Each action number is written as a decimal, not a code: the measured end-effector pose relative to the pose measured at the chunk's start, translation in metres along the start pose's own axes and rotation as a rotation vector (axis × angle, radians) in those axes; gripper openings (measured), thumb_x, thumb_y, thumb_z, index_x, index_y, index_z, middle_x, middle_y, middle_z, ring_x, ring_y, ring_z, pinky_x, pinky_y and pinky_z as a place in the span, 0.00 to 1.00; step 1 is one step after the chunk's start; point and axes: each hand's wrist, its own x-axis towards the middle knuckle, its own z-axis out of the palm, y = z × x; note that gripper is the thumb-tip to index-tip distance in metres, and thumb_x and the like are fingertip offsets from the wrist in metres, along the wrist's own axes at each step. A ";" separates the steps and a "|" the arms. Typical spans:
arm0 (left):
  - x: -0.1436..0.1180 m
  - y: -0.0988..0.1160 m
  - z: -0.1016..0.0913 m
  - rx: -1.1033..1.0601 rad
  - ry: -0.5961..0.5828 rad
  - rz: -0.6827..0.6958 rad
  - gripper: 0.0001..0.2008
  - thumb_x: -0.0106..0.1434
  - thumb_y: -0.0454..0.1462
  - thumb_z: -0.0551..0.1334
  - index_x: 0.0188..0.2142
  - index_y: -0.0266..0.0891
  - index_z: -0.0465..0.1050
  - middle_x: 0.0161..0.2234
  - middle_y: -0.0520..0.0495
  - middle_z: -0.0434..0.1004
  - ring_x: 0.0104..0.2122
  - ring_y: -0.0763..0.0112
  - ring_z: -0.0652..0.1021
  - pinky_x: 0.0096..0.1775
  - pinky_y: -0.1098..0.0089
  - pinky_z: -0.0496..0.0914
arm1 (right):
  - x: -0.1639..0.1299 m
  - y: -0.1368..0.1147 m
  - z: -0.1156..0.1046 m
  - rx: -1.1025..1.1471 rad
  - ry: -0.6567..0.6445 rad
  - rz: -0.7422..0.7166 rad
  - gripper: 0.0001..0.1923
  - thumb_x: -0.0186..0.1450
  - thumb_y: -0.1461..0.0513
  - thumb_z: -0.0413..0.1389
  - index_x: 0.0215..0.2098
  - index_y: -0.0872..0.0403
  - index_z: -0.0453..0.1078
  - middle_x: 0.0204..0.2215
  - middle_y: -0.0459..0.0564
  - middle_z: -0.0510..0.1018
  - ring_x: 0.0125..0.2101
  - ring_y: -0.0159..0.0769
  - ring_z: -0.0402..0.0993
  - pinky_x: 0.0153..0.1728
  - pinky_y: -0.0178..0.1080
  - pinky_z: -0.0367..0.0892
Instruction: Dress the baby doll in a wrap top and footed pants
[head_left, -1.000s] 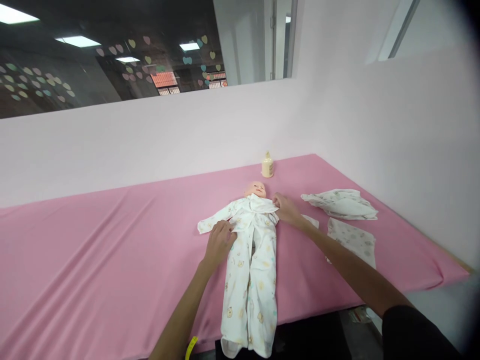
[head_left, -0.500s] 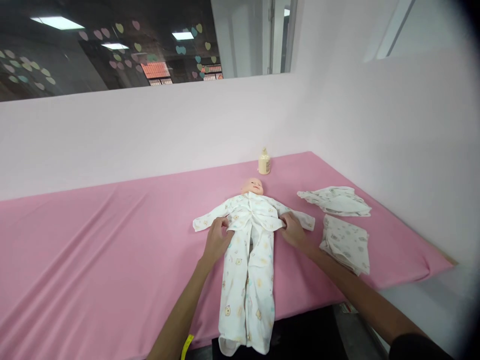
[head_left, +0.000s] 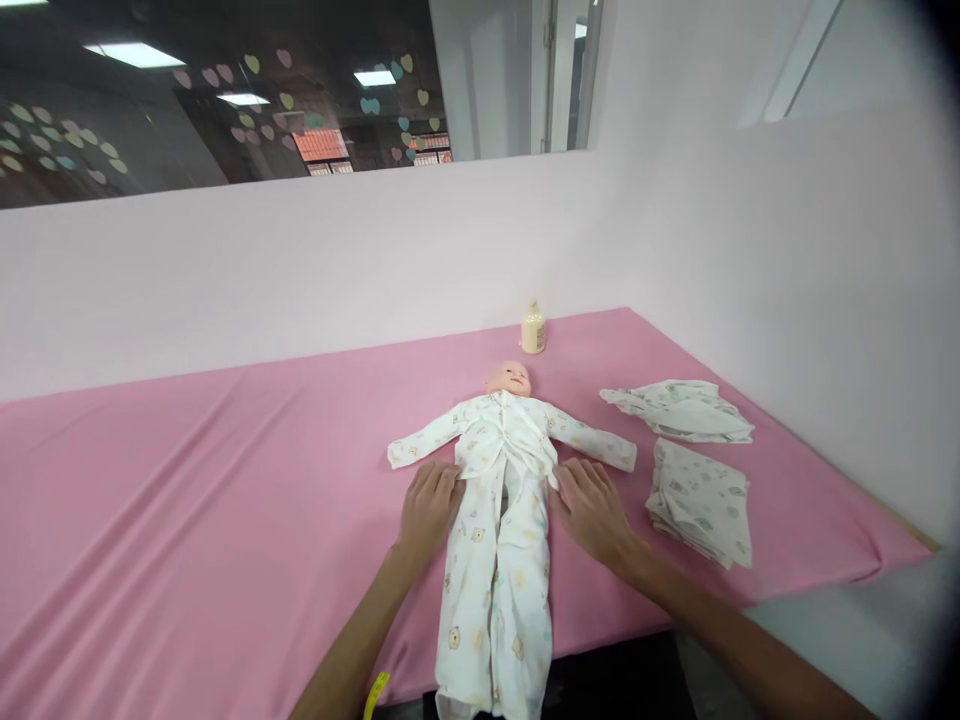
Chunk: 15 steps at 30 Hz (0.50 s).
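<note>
A baby doll point(head_left: 511, 378) lies on its back, its head toward the wall. It wears a white printed baby top point(head_left: 499, 430) with both sleeves spread out sideways. Matching baby pants point(head_left: 476, 590) cover its legs, and their ends hang over the table's front edge. My left hand point(head_left: 433, 502) is closed on the top's lower hem at the left side. Opposite it, my right hand point(head_left: 589, 502) pinches the hem at the right side. The fingertips of both hands are partly hidden by the cloth and the knuckles.
A pink sheet point(head_left: 225, 500) covers the table. Behind the doll's head stands a cream pump bottle point(head_left: 533, 332). To the right lie a loosely heaped white garment point(head_left: 686, 410) and a folded printed cloth point(head_left: 701, 502). White walls border the back and right sides.
Both hands have turned knuckles-up and moved slightly toward me, drawing the top's hem down over the waist of the pants. The view has shifted a little.
</note>
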 end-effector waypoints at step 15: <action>0.050 0.038 0.000 -0.066 -0.130 0.094 0.13 0.72 0.38 0.50 0.33 0.41 0.68 0.33 0.44 0.72 0.35 0.63 0.72 0.40 0.63 0.64 | 0.044 -0.012 -0.008 0.069 0.006 -0.060 0.11 0.71 0.62 0.49 0.34 0.54 0.70 0.33 0.51 0.74 0.35 0.39 0.69 0.41 0.40 0.61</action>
